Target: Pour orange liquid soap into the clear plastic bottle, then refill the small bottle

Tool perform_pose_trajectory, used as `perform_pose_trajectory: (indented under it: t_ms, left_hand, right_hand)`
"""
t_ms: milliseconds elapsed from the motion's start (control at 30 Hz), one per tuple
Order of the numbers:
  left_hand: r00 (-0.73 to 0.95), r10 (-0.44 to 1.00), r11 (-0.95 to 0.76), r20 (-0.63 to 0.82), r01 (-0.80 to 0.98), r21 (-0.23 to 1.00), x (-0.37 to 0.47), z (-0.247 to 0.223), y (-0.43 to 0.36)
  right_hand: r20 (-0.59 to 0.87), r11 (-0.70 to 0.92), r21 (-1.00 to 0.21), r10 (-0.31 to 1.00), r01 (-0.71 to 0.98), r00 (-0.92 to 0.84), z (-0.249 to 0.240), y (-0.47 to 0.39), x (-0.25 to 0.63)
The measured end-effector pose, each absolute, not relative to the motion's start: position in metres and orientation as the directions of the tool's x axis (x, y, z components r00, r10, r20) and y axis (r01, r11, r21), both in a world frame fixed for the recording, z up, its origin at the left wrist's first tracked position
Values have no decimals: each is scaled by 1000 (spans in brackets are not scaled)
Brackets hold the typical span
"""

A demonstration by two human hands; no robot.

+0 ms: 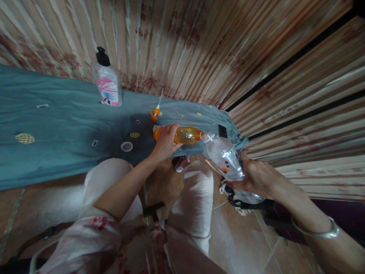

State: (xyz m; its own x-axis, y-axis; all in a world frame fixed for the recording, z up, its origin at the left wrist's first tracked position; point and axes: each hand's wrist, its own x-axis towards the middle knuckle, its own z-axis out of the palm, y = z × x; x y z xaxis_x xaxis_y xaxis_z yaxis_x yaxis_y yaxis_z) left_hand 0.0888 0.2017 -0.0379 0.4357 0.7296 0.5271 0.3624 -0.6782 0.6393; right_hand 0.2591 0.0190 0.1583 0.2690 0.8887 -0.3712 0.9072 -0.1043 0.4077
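An orange bottle (188,135) lies nearly level above the cloth, its neck pointing right. My left hand (167,142) is wrapped round its base end. From the right, a large clear plastic bottle (224,156) is tilted with its mouth against the orange bottle's mouth. My right hand (252,173) grips this clear bottle around its middle, covering part of it. An orange pump head (155,113) with a thin tube lies just beyond the orange bottle. Nearer me, to the left, a small round white cap (127,146) rests on the cloth.
A blue-green cloth (65,125) covers the long surface ahead. A clear bottle with a black pump and pink label (108,89) stands at the back left. A dark flat object (222,131) lies near the right end. Pleated curtains (176,42) hang behind.
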Motion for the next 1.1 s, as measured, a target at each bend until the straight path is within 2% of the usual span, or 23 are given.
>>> perform_pose_trajectory:
  t_ms: [1100]
  left_hand:
    - [439, 722, -686, 535, 353, 636, 89, -39, 202]
  right_hand:
    - [-349, -96, 403, 903, 910, 250, 155, 17, 264]
